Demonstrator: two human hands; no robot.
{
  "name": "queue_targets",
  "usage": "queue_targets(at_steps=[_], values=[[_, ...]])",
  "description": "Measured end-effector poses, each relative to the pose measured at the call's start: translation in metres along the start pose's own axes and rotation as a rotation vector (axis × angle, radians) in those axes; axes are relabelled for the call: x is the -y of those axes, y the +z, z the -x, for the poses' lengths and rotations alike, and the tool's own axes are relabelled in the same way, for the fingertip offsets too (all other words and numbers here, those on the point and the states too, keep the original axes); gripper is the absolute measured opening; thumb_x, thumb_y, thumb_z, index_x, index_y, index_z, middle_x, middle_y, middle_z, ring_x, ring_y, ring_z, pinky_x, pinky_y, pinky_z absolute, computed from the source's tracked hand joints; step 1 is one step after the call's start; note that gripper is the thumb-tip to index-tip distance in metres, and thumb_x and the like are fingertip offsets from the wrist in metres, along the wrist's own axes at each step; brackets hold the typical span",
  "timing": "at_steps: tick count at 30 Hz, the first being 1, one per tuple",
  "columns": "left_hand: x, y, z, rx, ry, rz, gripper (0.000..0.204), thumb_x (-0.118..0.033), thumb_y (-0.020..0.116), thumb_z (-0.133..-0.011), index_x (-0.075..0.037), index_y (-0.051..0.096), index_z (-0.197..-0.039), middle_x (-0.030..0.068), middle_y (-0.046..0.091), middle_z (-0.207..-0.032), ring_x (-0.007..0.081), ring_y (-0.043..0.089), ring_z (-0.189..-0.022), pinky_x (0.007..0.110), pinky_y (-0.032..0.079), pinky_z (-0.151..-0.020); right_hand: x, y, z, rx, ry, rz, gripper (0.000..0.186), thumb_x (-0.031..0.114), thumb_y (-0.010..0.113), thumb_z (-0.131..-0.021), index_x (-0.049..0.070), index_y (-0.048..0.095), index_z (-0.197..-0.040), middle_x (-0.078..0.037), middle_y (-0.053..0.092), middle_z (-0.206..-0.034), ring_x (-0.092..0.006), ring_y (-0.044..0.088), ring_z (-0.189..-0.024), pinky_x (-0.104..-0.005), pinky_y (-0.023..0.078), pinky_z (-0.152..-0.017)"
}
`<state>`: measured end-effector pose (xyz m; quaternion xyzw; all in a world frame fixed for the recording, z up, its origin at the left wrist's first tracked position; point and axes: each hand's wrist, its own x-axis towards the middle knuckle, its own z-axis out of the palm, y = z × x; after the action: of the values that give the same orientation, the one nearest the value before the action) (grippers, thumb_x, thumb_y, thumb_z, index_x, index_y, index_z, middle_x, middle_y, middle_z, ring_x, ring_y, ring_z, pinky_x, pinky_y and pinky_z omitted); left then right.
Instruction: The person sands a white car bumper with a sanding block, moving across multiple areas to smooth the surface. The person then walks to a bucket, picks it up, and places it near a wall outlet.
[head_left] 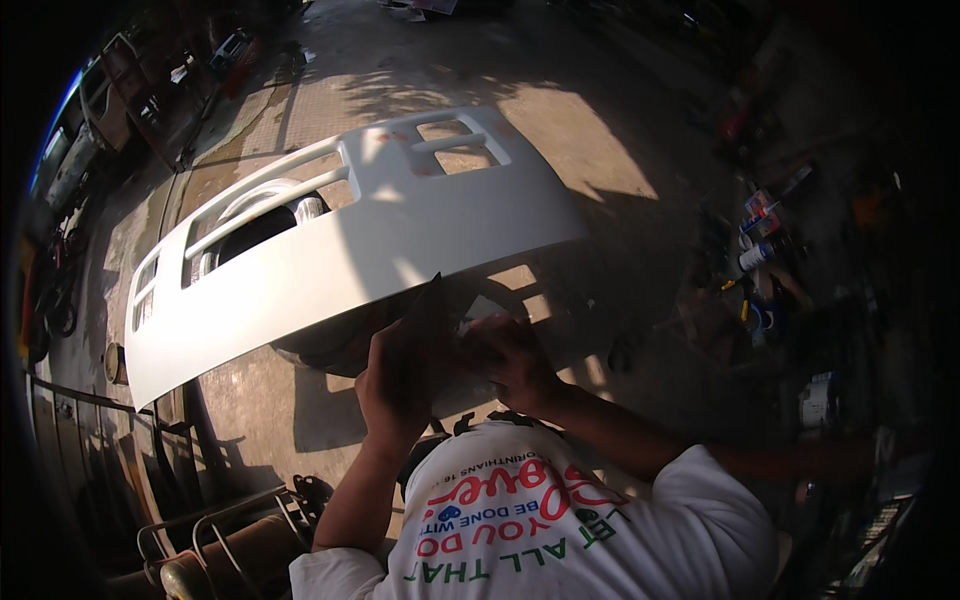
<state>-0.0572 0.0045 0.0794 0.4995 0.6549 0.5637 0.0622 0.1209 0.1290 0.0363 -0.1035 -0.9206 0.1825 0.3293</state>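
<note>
My left hand is raised in front of my body, closed on a dark thin sheet whose pointed corner sticks up. Close beside it, in shadow, my right hand has its fingers bent and pressed together. A small pale patch shows by the right fingertips; whether it is held or lies beyond them I cannot tell. Just past both hands lies a large white vehicle body panel with several barred openings, apart from my fingers. Reddish-brown marks spot its far part.
Under the panel, a wheel or tyre shows through an opening. Metal tube frames and a cylinder stand at lower left. Tools, a white can and tape rolls clutter the right side. A vehicle is parked at far left.
</note>
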Motion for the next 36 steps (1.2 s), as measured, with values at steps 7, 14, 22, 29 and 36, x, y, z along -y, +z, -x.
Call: queue_targets(at_steps=[7,14,22,29,36], values=[[0.006,-0.011,0.006,0.007,0.035,0.107,0.042,0.0,0.062,-0.086,0.0,0.054,-0.127,0.0184,0.072,-0.105,0.029,0.073,-0.104,0.035,0.055,-0.087,0.021,-0.034,-0.026,-0.018,-0.031,0.068,0.056,-0.001,0.067,-0.068,0.017,0.072,-0.121,-0.008,0.059,-0.12,-0.0287,0.056,-0.114,-0.0458,0.042,-0.097],[0.022,-0.014,-0.004,-0.312,-0.076,0.193,0.037,-0.005,0.062,-0.092,0.001,0.054,-0.128,0.0137,0.069,-0.109,0.0215,0.067,-0.102,0.031,0.052,-0.091,0.009,-0.009,-0.006,0.151,-0.069,-0.049,0.061,-0.006,0.068,-0.065,0.018,0.069,-0.121,-0.012,0.056,-0.122,-0.0327,0.053,-0.122,-0.0474,0.043,-0.099],[0.028,0.013,0.011,-0.227,-0.608,1.02,0.033,-0.008,0.064,-0.097,-0.004,0.055,-0.129,0.0075,0.064,-0.109,0.0158,0.064,-0.098,0.03,0.052,-0.086,-0.018,-0.022,-0.012,0.168,-0.064,-0.014,0.076,-0.014,0.066,-0.063,0.022,0.061,-0.13,-0.015,0.049,-0.134,-0.0346,0.05,-0.129,-0.0486,0.043,-0.105],[0.019,0.018,0.035,0.007,-0.184,0.239,0.034,-0.002,0.062,-0.092,0.001,0.053,-0.124,0.0193,0.071,-0.105,0.0206,0.071,-0.093,0.032,0.054,-0.081,0.0,-0.044,-0.039,0.161,-0.06,0.15,0.051,-0.007,0.061,-0.068,0.018,0.075,-0.111,-0.004,0.066,-0.121,-0.0262,0.058,-0.12,-0.0496,0.041,-0.104],[0.03,0.002,0.018,-0.288,-0.248,0.322,0.036,-0.005,0.06,-0.097,0.002,0.05,-0.131,0.0117,0.065,-0.116,0.02,0.063,-0.108,0.031,0.049,-0.095,0.004,-0.002,0.011,0.287,-0.079,0.067,0.052,-0.002,0.065,-0.068,0.021,0.077,-0.112,0.0,0.068,-0.115,-0.0242,0.06,-0.119,-0.047,0.043,-0.099]])
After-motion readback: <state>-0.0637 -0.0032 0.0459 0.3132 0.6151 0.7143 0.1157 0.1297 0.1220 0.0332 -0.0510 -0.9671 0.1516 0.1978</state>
